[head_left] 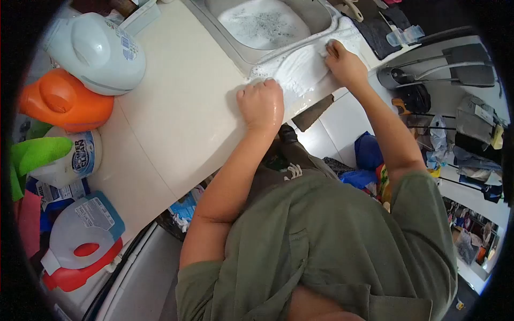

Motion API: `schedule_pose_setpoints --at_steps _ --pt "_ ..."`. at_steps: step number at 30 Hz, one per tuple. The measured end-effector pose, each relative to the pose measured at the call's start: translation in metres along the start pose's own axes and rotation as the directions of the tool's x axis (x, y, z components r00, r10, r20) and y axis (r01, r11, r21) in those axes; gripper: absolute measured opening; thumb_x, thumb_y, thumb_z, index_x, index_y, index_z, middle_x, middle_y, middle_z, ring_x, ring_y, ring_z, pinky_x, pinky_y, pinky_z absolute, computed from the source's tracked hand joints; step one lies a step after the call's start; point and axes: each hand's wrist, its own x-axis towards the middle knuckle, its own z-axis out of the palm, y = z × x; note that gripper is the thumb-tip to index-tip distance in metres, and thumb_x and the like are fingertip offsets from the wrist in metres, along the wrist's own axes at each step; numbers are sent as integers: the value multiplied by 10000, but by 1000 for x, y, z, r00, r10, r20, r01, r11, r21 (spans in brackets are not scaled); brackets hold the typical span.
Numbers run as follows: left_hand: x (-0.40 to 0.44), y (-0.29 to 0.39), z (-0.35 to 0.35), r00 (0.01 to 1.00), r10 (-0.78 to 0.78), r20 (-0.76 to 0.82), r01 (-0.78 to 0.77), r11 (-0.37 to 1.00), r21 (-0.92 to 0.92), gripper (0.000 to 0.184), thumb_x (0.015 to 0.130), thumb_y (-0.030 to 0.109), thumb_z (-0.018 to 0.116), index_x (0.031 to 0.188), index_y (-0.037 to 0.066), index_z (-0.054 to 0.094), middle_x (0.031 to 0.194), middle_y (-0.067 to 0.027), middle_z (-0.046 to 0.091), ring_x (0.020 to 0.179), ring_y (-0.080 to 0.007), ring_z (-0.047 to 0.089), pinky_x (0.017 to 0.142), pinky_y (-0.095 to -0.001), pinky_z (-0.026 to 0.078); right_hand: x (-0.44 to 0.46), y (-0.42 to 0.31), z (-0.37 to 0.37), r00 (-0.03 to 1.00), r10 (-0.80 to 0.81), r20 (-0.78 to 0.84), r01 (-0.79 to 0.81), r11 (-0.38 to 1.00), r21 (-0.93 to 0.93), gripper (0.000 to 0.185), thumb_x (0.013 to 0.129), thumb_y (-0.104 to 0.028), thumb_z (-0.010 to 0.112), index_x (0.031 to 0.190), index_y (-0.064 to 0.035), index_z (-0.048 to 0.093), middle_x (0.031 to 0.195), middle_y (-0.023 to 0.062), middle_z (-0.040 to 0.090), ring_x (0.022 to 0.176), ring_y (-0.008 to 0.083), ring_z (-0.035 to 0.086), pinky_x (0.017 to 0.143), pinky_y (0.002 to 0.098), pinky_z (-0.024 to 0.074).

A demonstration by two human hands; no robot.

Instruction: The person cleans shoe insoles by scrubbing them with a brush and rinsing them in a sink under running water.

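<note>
A wet white cloth (302, 68), covered in suds, lies spread on the counter along the sink's front edge. My left hand (261, 105) is closed in a fist at the cloth's left end, with water on its skin; the fingertips are turned under. At the other end, my right hand (347, 64) is closed, thumb and fingers pinching the cloth's edge. Just beyond both hands is the metal sink (227, 37), holding foamy water (265, 24).
On the left of the counter (171, 101) stand a pale blue jug (99, 53), an orange bottle (67, 101), a white tub (80, 155) and a clear bottle (85, 230). A dark mat (375, 37) lies right of the sink. Bags (369, 150) sit on the floor below.
</note>
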Motion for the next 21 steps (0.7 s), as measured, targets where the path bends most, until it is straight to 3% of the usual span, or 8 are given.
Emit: schedule_pose_setpoints --at_steps 1,3,7,12,13,16,20,21 --pt "-1 0 0 1000 4 -2 -4 1000 -3 146 734 229 602 656 108 582 637 -59 595 645 -243 575 613 -390 380 -6 -8 -5 994 -61 -85 56 996 -66 332 826 -339 469 1127 -210 519 777 186 621 725 347 618 660 451 478" --pt "1 0 2 1000 -5 -19 5 1000 -13 150 738 230 599 651 110 579 642 -59 596 645 -242 574 609 -393 378 -58 -36 5 953 -215 215 223 975 -12 301 815 -315 434 1091 -236 528 777 156 638 734 367 619 692 450 485" --pt "-1 0 -1 1000 14 1 -14 1000 -3 154 741 231 598 646 112 575 652 -59 597 647 -242 573 618 -391 377 12 17 4 1000 10 1 -10 999 47 337 850 -394 416 1109 -208 524 801 174 632 747 373 611 680 466 479" --pt "1 0 -2 1000 18 -7 -18 1000 -15 157 746 236 597 649 114 576 640 -55 590 644 -241 571 625 -392 377 -53 -17 23 969 -190 156 195 981 -15 370 827 -374 457 1155 -211 510 773 181 629 745 363 621 712 461 475" --pt "0 -1 -2 1000 21 1 -21 1000 -14 157 746 236 597 649 114 576 640 -55 590 644 -241 571 625 -392 377 -30 -1 25 987 -161 -22 162 986 46 368 840 -357 443 1168 -200 498 764 174 631 730 355 623 680 476 475" --pt "0 0 -4 1000 27 -2 -27 999 -24 154 745 235 599 654 112 579 638 -54 591 644 -239 572 622 -391 376 9 8 -2 996 8 88 -13 999 52 363 858 -322 416 1173 -156 487 749 166 634 684 334 626 642 467 475" --pt "0 -1 -1 1000 8 28 -8 1000 -9 148 745 228 597 661 108 583 641 -58 597 650 -241 573 622 -393 377 -55 -23 21 967 -164 193 181 981 -74 356 824 -348 454 1157 -231 503 803 170 637 763 337 627 718 428 481" --pt "1 -1 -2 999 15 39 -14 1000 -11 146 746 225 595 662 108 583 644 -59 599 656 -242 573 624 -393 376 -30 -5 26 993 -120 -22 121 992 39 345 819 -326 457 1139 -214 516 821 145 641 756 349 622 690 446 485"
